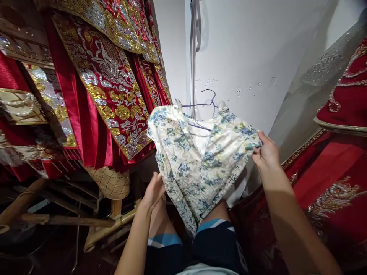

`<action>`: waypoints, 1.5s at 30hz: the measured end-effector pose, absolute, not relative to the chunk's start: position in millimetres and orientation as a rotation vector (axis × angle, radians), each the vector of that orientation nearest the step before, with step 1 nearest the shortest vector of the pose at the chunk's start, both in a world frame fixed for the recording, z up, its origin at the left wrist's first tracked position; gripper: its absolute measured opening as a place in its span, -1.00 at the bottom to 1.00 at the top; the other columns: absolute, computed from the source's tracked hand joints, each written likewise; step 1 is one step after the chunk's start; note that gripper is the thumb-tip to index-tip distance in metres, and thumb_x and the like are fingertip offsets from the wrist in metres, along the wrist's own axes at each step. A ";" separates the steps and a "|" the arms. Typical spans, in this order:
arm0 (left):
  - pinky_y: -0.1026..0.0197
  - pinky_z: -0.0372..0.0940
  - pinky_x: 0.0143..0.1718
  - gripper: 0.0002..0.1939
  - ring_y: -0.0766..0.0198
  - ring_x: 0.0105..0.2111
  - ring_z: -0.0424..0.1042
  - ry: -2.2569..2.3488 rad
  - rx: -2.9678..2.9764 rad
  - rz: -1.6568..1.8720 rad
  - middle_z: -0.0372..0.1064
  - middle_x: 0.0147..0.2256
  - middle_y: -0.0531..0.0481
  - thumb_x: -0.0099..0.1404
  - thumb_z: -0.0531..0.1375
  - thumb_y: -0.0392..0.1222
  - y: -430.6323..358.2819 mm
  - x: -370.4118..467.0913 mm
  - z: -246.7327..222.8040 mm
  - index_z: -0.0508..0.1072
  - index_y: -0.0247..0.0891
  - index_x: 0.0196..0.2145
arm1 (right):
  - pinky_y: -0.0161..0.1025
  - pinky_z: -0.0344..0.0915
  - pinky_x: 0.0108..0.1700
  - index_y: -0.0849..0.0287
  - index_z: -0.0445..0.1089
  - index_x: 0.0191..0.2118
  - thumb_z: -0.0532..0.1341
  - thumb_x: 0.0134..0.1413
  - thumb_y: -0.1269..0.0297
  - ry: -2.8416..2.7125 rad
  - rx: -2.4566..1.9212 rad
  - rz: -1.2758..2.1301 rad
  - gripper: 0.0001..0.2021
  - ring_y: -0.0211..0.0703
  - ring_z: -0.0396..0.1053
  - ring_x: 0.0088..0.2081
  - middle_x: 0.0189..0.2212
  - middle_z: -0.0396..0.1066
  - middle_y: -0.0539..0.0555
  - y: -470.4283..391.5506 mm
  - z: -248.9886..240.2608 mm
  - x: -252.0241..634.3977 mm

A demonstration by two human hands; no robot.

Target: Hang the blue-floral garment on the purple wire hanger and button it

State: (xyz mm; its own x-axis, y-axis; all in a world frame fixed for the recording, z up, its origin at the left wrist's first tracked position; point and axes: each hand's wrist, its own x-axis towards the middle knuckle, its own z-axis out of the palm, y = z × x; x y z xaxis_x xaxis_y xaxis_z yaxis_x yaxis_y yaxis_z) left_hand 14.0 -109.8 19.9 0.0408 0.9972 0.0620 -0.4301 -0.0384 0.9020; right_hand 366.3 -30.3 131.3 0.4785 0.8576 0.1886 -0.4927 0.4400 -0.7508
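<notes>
A white floral blouse (186, 164) with blue and yellow-green flowers is spread out in front of me, above my knees. Inside its V-shaped neckline sits a thin purple hanger (200, 104), its hook sticking up in front of the white wall. My right hand (267, 152) pinches the blouse's right sleeve edge and pulls it outward. At the lower left edge of the blouse, my left hand (153, 191) is closed on the cloth, with its fingertips partly hidden behind the fabric.
Red garments with gold and silver embroidery (111, 84) hang at the left. Beneath them stands bamboo-like wooden furniture (69, 220). More red embroidered clothing (338, 172) and a clear plastic cover (321, 68) are close on the right. A white wall (243, 49) with a vertical pipe is ahead.
</notes>
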 end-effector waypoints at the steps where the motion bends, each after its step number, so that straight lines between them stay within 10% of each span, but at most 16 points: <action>1: -0.09 0.28 0.14 -0.22 -0.16 0.11 0.40 0.864 0.969 1.408 0.53 -0.05 -0.23 0.05 0.32 0.34 -108.2 16.8 17.4 0.49 -0.30 0.05 | -0.50 -0.09 -0.82 0.19 0.29 -0.47 0.38 0.03 0.23 -0.630 -0.680 0.930 -0.73 -0.48 0.02 -0.75 -0.66 0.20 -0.15 -27.1 133.2 358.4; 5: 0.04 0.20 0.24 -0.32 -0.03 0.18 0.35 1.076 0.945 1.635 0.50 0.02 -0.15 0.01 0.45 0.00 -108.8 28.5 -0.4 0.47 -0.24 0.08 | -0.46 -0.04 -0.79 0.19 0.36 -0.35 0.44 -0.07 0.07 -0.714 -0.718 0.989 -0.66 -0.46 0.05 -0.72 -0.57 0.26 -0.13 -32.1 120.9 327.9; 16: -0.03 0.21 0.24 -0.35 -0.09 0.22 0.31 1.176 0.761 1.645 0.44 0.11 -0.22 0.12 0.39 0.05 -132.0 24.6 -41.8 0.43 -0.27 0.11 | -0.25 0.33 -0.15 0.06 0.33 -0.14 0.27 0.07 0.20 -0.598 -0.999 0.525 -0.77 -0.15 0.37 -0.15 -0.15 0.38 0.07 -96.9 -2.2 287.3; 27: -0.18 0.15 0.27 -0.25 -0.23 0.32 0.11 1.221 0.909 1.356 0.31 0.21 -0.29 0.08 0.38 0.17 -150.3 47.8 -15.6 0.41 -0.24 0.15 | -0.28 0.07 -0.49 0.07 0.19 -0.31 0.13 0.22 -0.08 -1.431 -0.984 1.245 -0.69 -0.24 0.18 -0.54 -0.53 0.25 -0.09 -99.5 -14.9 213.5; 39: -0.09 0.23 0.21 -0.32 -0.15 0.22 0.29 1.132 0.854 1.341 0.36 0.17 -0.25 0.12 0.37 0.11 -151.7 45.5 -15.3 0.39 -0.21 0.14 | -0.27 0.11 -0.44 0.09 0.17 -0.48 0.10 0.19 0.17 -1.523 -1.023 1.268 -0.77 -0.24 0.17 -0.56 -0.63 0.22 -0.09 -107.2 -6.8 219.2; 45: -0.03 0.20 0.18 -0.44 -0.05 0.15 0.30 1.606 0.794 1.886 0.30 0.13 -0.25 0.22 0.30 0.01 -139.2 46.1 -40.5 0.31 -0.23 0.11 | -0.29 0.09 -0.49 0.12 0.26 -0.57 0.13 0.07 0.30 -1.560 -1.071 1.253 -0.79 -0.25 0.18 -0.58 -0.67 0.32 -0.04 -114.0 0.4 238.5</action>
State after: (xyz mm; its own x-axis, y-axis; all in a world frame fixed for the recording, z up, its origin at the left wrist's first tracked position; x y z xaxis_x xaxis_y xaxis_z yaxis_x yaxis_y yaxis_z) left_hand 46.1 -139.2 -40.5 -0.6845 0.7231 0.0930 -0.0232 -0.1490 0.9886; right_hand 238.5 -114.0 0.4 -0.2772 0.9557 0.0986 0.1102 0.1336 -0.9849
